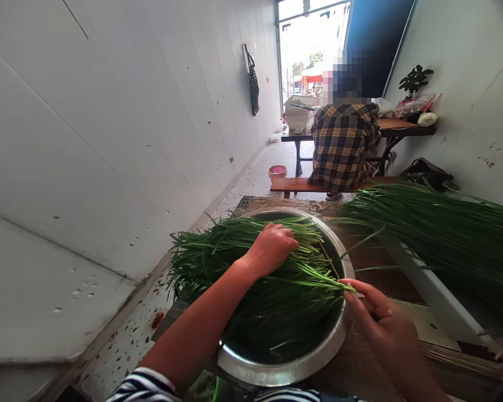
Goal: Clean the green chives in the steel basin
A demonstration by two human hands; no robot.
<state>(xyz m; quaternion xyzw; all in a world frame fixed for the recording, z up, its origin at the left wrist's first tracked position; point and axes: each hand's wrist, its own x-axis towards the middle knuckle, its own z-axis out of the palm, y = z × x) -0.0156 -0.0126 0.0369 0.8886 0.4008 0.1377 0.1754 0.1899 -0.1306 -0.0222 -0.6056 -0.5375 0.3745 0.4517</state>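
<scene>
A wide steel bowl holds a heap of long green garlic chives, their leaves hanging over the left rim. My left hand is closed over the chives at the far side of the bowl, its fingers curled down among the stems; the fingertips are hidden. Near the right rim, my right hand pinches the pale stem ends of a small bunch of chives between thumb and fingers. That bunch stretches left across the heap, beneath my left hand.
More long chives lie in a white box at the right. Ahead, a person in a plaid shirt sits on a wooden bench at a table. A small bucket stands on the floor. White walls flank both sides.
</scene>
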